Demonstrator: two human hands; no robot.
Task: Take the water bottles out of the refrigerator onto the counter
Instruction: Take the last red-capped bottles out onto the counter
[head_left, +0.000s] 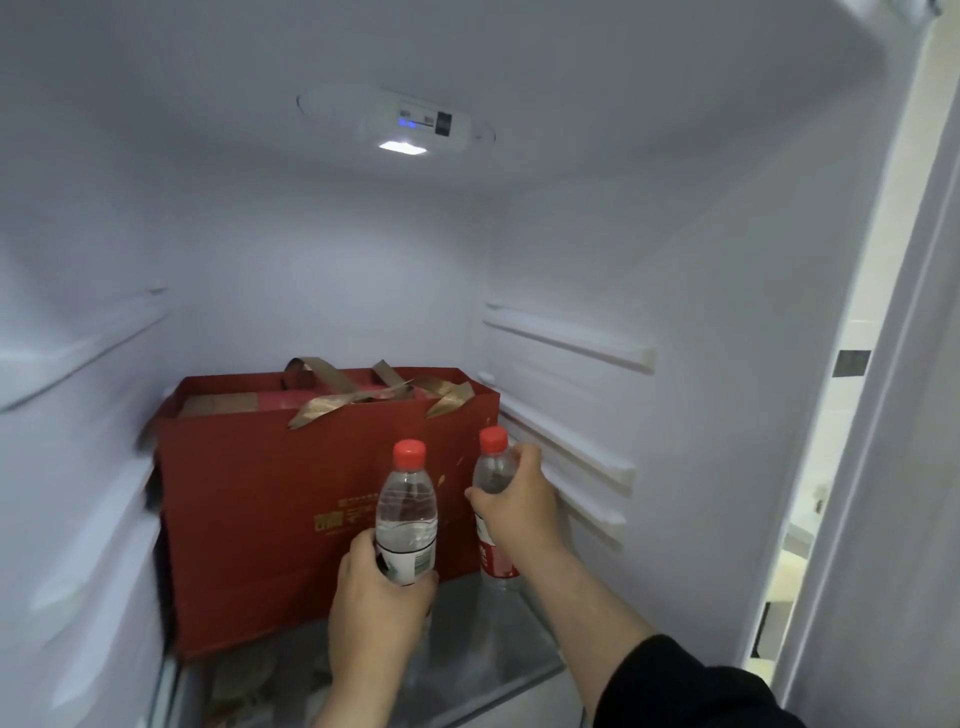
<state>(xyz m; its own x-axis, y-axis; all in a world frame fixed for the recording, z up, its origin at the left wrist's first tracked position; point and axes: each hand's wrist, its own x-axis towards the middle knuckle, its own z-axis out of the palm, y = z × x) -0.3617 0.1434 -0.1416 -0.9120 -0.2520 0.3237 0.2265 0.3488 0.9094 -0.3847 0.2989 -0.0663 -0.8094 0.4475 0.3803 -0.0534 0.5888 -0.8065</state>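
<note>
Inside the open refrigerator, two clear water bottles with red caps stand upright in front of a red bag. My left hand (382, 597) is closed around the lower part of the left bottle (406, 512), which has a green and white label. My right hand (514, 501) grips the upper body of the right bottle (493, 470), which has a red label and rests on the glass shelf (498, 649). Whether the left bottle still touches the shelf is hidden by my hand.
A large red paper gift bag (270, 493) with gold ribbon handles fills the shelf's left and back. White shelf rails (571, 338) line the right wall. The fridge's right edge (883, 415) and a slice of the room lie beyond.
</note>
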